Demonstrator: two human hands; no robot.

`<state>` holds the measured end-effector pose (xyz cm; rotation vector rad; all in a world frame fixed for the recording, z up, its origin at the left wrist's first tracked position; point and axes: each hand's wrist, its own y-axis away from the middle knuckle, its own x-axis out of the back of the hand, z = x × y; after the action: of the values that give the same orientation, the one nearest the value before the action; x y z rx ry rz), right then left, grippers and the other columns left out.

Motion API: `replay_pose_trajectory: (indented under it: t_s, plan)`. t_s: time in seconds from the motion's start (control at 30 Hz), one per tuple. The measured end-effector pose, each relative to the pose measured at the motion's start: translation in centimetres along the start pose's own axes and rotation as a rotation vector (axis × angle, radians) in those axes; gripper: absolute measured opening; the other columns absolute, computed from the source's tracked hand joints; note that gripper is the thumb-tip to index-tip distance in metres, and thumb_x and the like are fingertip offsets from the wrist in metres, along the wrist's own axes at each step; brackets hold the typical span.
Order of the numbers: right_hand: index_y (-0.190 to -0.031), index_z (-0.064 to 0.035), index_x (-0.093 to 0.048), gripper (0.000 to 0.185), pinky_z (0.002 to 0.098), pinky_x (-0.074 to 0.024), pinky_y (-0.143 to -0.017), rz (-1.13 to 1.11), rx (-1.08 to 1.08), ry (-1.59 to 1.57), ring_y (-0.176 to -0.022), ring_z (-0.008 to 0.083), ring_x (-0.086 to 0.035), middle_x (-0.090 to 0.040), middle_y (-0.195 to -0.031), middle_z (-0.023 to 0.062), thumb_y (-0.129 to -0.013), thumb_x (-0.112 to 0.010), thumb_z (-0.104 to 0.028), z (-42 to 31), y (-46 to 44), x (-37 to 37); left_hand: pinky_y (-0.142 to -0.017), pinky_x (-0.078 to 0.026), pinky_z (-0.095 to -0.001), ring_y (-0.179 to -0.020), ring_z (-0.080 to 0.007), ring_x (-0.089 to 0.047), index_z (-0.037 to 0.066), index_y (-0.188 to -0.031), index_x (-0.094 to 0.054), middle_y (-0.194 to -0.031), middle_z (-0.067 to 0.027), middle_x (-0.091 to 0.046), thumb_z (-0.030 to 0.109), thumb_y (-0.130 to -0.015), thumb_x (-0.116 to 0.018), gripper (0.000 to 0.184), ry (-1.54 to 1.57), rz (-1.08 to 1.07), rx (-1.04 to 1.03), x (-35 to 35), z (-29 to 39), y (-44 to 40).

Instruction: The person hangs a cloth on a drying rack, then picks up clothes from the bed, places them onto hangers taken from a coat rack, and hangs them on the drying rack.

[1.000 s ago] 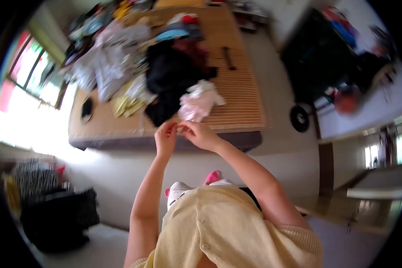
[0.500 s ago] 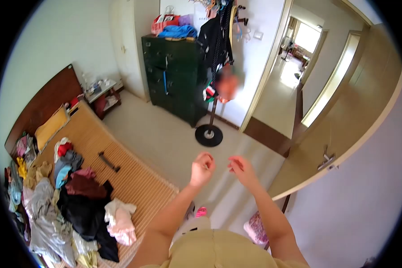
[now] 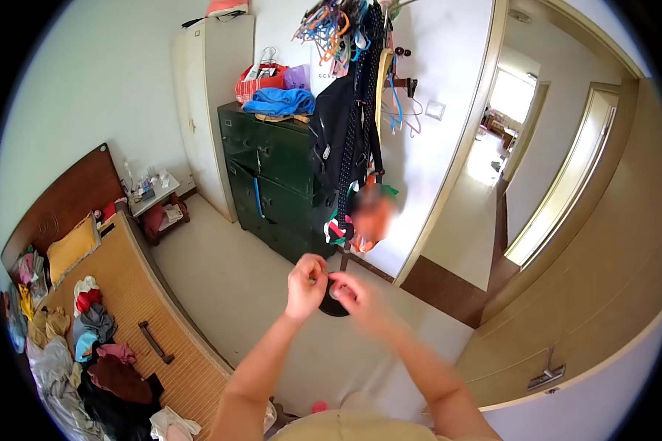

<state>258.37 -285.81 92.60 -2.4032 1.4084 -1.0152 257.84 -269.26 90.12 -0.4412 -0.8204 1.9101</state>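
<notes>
In front of the coat stand's black round base, my left hand point(image 3: 307, 287) is closed, with thumb and fingertips pinched together. Close to its fingertips is my right hand point(image 3: 354, 295), its fingers drawn together and slightly blurred. Whatever the fingers hold, if anything, is too small to make out. Beyond both hands rises the coat stand, hung with a black bag point(image 3: 332, 136) and a bundle of colourful hangers point(image 3: 338, 29). Part of its base point(image 3: 335, 305) is hidden behind my hands.
A bed with a woven mat point(image 3: 187, 353) lies at left, bearing piled clothes point(image 3: 118, 378) and a dark bar-shaped object point(image 3: 155, 342). A dark green cabinet point(image 3: 272, 191) stands ahead, a blue cloth point(image 3: 279, 101) on top. At right are a doorway and an open door point(image 3: 566, 309).
My view has tilted up and shifted, showing more of the hangers and cabinet. My two hands have come closer together, almost fingertip to fingertip.
</notes>
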Motion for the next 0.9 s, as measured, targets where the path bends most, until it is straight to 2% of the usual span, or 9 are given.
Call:
replay_pose_trajectory:
  t_s: [0.1,0.27,0.3,0.37,0.4,0.43,0.6,0.7,0.9]
  plan:
    - [-0.116,-0.0064,-0.058,0.024,0.0281,-0.0509,-0.066,0.112,0.102,0.050,-0.073,0.0137,-0.062,-0.064,-0.092,0.0082,-0.091,-0.059,-0.010,4.4,-5.7,4.7,-0.055,-0.044,-0.0262,-0.063,-0.0160,-0.053,0.001,-0.070,-0.046,-0.085,-0.0098,-0.061,-0.012,-0.072,-0.054,0.016,-0.027,0.009,-0.007,-1.2,-2.6,-4.5]
    - [-0.107,-0.0064,-0.059,0.016,0.0250,-0.0501,-0.066,0.244,0.052,-0.287,-0.077,0.0125,-0.061,-0.061,-0.088,0.0051,-0.092,-0.056,-0.003,13.6,-15.7,10.7,-0.064,-0.048,-0.0239,-0.070,-0.0110,-0.058,0.002,-0.070,-0.041,-0.089,-0.0109,-0.060,-0.011,-0.076,-0.053,0.018,-0.113,0.028,0.076,-3.9,-8.9,-9.2]
    - [-0.108,-0.0052,-0.059,0.016,0.0252,-0.0511,-0.069,0.392,0.221,-0.120,-0.080,0.0125,-0.062,-0.063,-0.091,0.0060,-0.092,-0.057,-0.004,15.6,-17.6,11.4,-0.065,-0.048,-0.0241,-0.071,-0.0105,-0.058,0.002,-0.070,-0.041,-0.089,-0.0107,-0.060,-0.011,-0.076,-0.053,0.018,-0.121,0.039,0.063,-5.0,-10.1,-11.0]
    - [-0.116,-0.0007,-0.057,0.021,0.0263,-0.0504,-0.083,0.405,0.192,-0.176,-0.096,0.0115,-0.062,-0.064,-0.102,0.0044,-0.095,-0.052,0.000,17.2,-19.9,15.2,-0.069,-0.050,-0.0248,-0.072,-0.0099,-0.057,0.001,-0.072,-0.043,-0.088,-0.0090,-0.061,-0.012,-0.077,-0.054,0.017,-0.174,0.026,0.122,-7.8,-10.8,-14.3]
    - [-0.114,-0.0012,-0.058,0.020,0.0244,-0.0496,-0.077,0.385,0.061,-0.340,-0.089,0.0091,-0.062,-0.064,-0.099,0.0036,-0.096,-0.051,-0.002,15.2,-20.5,17.3,-0.070,-0.050,-0.0248,-0.072,-0.0098,-0.057,0.001,-0.073,-0.044,-0.089,-0.0085,-0.061,-0.012,-0.077,-0.054,0.017,-0.202,0.017,0.106,-9.6,-10.8,-16.2]
    - [-0.112,-0.0026,-0.059,0.018,0.0220,-0.0472,-0.070,0.464,0.140,-0.310,-0.081,0.0080,-0.061,-0.065,-0.096,0.0026,-0.097,-0.050,-0.006,15.6,-22.1,19.2,-0.071,-0.050,-0.0247,-0.072,-0.0098,-0.057,0.001,-0.074,-0.044,-0.089,-0.0080,-0.061,-0.012,-0.078,-0.055,0.017,-0.228,0.009,0.093,-11.4,-10.6,-18.0]
    - [-0.111,-0.0010,-0.058,0.017,0.0243,-0.0496,-0.070,0.539,0.188,-0.339,-0.075,0.0111,-0.060,-0.064,-0.093,0.0069,-0.097,-0.050,-0.006,19.0,-28.4,26.4,-0.078,-0.048,-0.0249,-0.084,-0.0139,-0.061,0.000,-0.102,-0.059,-0.096,-0.0060,-0.060,-0.007,-0.083,-0.054,0.022,-0.168,0.045,-0.137,-18.4,-7.6,-26.1]
    - [-0.110,-0.0006,-0.058,0.016,0.0249,-0.0502,-0.070,0.529,0.231,-0.335,-0.077,0.0110,-0.060,-0.063,-0.093,0.0076,-0.097,-0.050,-0.005,20.4,-32.0,27.4,-0.079,-0.048,-0.0264,-0.087,-0.0145,-0.060,-0.001,-0.102,-0.059,-0.097,-0.0066,-0.059,-0.004,-0.084,-0.055,0.019,-0.182,0.052,-0.297,-19.8,-5.5,-30.1]
    - [-0.109,0.0012,-0.057,0.016,0.0253,-0.0497,-0.070,0.568,0.457,-0.293,-0.080,0.0121,-0.060,-0.063,-0.094,0.0094,-0.095,-0.051,-0.002,19.5,-35.5,26.8,-0.086,-0.046,-0.0313,-0.098,-0.0266,-0.059,-0.002,-0.105,-0.060,-0.111,-0.0166,-0.059,-0.004,-0.076,-0.060,0.029,-0.365,0.044,-0.507,-22.2,-2.2,-33.5]
